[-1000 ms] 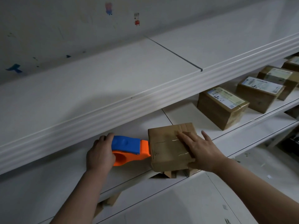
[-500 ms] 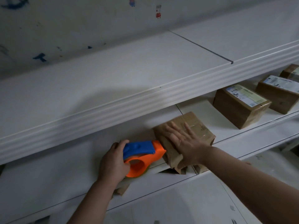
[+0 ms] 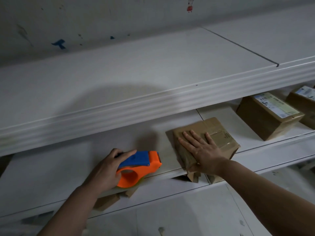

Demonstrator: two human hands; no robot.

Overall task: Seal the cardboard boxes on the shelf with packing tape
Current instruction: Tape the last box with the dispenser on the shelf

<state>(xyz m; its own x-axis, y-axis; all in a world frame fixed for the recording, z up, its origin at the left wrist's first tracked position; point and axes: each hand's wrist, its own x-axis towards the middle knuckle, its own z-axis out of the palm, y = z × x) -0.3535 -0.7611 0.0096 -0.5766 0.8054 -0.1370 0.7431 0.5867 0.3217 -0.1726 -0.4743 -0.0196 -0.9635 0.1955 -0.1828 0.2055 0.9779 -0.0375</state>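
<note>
Gripping the tape dispenser (image 3: pixel 139 167) — now apart from the box (image 3: pixel 207 138) — left hand (image 3: pixel 106 171); right hand (image 3: pixel 202 150) stays flat, open.

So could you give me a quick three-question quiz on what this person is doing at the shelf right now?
1. True or false: the right hand lies flat on the plain cardboard box.
2. Which hand holds the tape dispenser? A) left hand B) right hand C) neither
3. Fill in: the labelled box sits to the ____ of the plain one.

Key: 1 true; 2 A; 3 right.
</note>
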